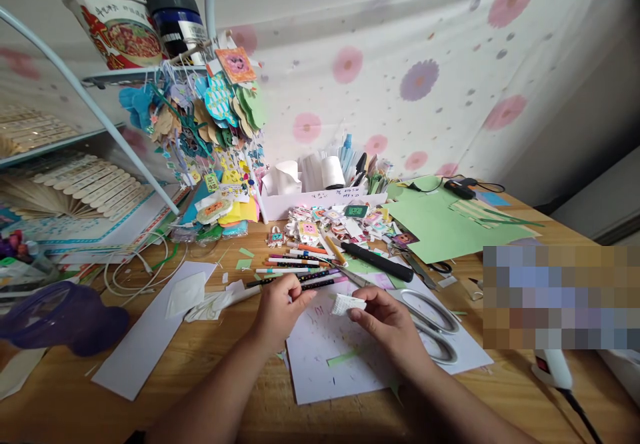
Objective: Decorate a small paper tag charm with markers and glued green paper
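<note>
Between the thumb and fingers of my right hand is a small folded piece of white paper with faint markings on it. My left hand is closed in a pinch just to the left of that paper, apart from it; whatever its fingertips hold, if anything, is too small to make out. Below both hands lies a white sheet with coloured marks and a green paper strip. Large scissors with grey handles rest beside my right hand. Several pens lie beyond my left hand.
A pile of small paper cutouts lies before a white box. Green paper covers the back right. A black-handled tool lies past the sheet. A purple container and a white strip are left; a corded white device is right.
</note>
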`<state>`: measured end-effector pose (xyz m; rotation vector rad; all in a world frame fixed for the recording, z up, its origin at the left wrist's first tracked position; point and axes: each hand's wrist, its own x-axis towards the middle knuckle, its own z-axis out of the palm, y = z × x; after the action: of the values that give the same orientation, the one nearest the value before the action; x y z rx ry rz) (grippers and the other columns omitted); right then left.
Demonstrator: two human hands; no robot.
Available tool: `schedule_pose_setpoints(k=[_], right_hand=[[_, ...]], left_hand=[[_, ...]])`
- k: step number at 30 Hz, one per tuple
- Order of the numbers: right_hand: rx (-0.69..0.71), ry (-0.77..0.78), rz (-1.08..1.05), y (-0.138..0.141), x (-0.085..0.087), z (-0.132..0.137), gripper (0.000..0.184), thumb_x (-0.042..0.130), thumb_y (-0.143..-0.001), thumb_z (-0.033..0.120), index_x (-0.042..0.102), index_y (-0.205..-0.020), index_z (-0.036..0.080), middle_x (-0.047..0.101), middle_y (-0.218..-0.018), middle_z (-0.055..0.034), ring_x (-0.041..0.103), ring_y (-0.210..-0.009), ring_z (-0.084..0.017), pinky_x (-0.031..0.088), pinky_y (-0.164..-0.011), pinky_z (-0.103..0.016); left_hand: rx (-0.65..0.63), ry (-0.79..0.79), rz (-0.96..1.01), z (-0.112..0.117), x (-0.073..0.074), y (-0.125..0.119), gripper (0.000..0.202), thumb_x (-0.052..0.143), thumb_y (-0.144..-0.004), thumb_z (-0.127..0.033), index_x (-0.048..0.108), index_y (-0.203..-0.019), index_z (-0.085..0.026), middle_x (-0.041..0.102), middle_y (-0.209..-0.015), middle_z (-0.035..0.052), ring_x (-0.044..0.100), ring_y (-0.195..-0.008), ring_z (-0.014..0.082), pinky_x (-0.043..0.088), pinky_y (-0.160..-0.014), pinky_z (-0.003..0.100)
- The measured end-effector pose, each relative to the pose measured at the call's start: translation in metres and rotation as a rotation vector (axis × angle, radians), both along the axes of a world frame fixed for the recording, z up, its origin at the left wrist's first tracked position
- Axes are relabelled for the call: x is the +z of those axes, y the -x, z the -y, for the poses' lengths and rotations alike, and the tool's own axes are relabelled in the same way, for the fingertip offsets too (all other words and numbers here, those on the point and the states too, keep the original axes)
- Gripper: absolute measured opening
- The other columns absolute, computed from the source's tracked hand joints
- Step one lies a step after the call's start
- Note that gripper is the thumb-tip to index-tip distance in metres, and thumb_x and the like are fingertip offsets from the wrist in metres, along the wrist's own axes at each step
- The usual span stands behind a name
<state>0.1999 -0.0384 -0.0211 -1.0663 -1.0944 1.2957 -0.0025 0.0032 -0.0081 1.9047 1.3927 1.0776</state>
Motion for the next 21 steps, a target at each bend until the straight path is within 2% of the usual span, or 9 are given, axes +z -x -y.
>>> schedule_pose_setpoints(k=[3,8,11,13,15,17,19,21], right_hand=[[-0.006,-0.001,0.016,0.0,-0.0002,0.0004,0.028,0.078,-0.068,0.041,0.062,-0.076,0.019,0.054,-0.066,0.0013,0.045,-0.062,-0.012,0.034,-0.058,-0.024],[-0.006,-0.011,0.012,0.0002,0.0,0.0006,0.029,0.078,-0.067,0.041,0.062,-0.076,0.019,0.055,-0.066,0.0012,0.045,-0.061,-0.012,0.035,-0.057,-0.024],[-0.002,-0.006,0.013,0.0003,0.0002,0.0,0.029,0.078,-0.067,0.042,0.062,-0.076,0.019,0.056,-0.066,0.0007,0.046,-0.061,-0.012,0.035,-0.057,-0.024],[0.003,-0.008,0.02,0.0005,0.0002,-0.0003,0.029,0.078,-0.067,0.042,0.062,-0.075,0.019,0.056,-0.067,0.0003,0.047,-0.061,-0.012,0.036,-0.057,-0.025],[0.0,-0.014,0.029,0.0008,0.0003,-0.0005,0.03,0.078,-0.067,0.043,0.062,-0.075,0.019,0.056,-0.066,0.0002,0.047,-0.062,-0.013,0.036,-0.057,-0.025],[-0.003,-0.022,0.04,0.0011,0.0005,-0.0004,0.03,0.077,-0.067,0.043,0.061,-0.075,0.019,0.056,-0.066,-0.0001,0.047,-0.062,-0.013,0.037,-0.057,-0.025],[-0.003,-0.026,0.055,0.0012,0.001,-0.0002,0.03,0.077,-0.067,0.044,0.061,-0.075,0.019,0.056,-0.066,-0.0003,0.048,-0.062,-0.013,0.036,-0.057,-0.026],[-0.001,-0.028,0.071,0.0013,0.0015,-0.0001,0.03,0.076,-0.068,0.045,0.06,-0.075,0.019,0.056,-0.066,-0.0006,0.048,-0.062,-0.014,0.036,-0.056,-0.026]], left_hand=[[-0.033,-0.019,-0.001,-0.0001,-0.0013,0.0036,0.037,0.054,-0.083,-0.038,0.04,-0.054,-0.019,0.039,-0.053,-0.0047,0.039,-0.052,0.0103,0.029,-0.052,0.024],[-0.046,-0.009,0.009,-0.0004,-0.0021,0.009,0.039,0.047,-0.09,-0.038,0.058,-0.059,-0.017,0.058,-0.058,0.001,0.056,-0.058,0.014,0.039,-0.057,0.025],[-0.053,-0.064,0.072,-0.0034,-0.0008,0.0097,0.031,0.047,-0.091,-0.034,0.068,-0.075,-0.017,0.068,-0.082,0.0061,0.064,-0.077,0.0175,0.048,-0.069,0.028],[-0.029,-0.134,0.088,-0.0058,0.0001,0.0095,0.024,0.05,-0.088,-0.03,0.071,-0.086,-0.02,0.066,-0.104,0.0087,0.063,-0.094,0.0197,0.049,-0.08,0.03],[0.032,-0.176,0.087,-0.0074,0.0008,0.0089,0.021,0.053,-0.084,-0.024,0.071,-0.096,-0.022,0.063,-0.111,0.009,0.062,-0.099,0.0202,0.049,-0.084,0.032],[0.097,-0.153,0.091,-0.0073,0.0018,0.0083,0.023,0.055,-0.08,-0.02,0.068,-0.099,-0.021,0.066,-0.098,0.0071,0.064,-0.088,0.0186,0.05,-0.079,0.031],[0.14,-0.092,0.105,-0.0058,0.0035,0.0077,0.015,0.057,-0.078,-0.021,0.065,-0.09,-0.02,0.067,-0.078,0.0027,0.063,-0.073,0.0163,0.049,-0.069,0.028],[0.153,-0.026,0.122,-0.0035,0.0059,0.0072,0.008,0.058,-0.078,-0.027,0.06,-0.077,-0.019,0.061,-0.061,-0.0021,0.059,-0.058,0.0136,0.044,-0.058,0.024]])
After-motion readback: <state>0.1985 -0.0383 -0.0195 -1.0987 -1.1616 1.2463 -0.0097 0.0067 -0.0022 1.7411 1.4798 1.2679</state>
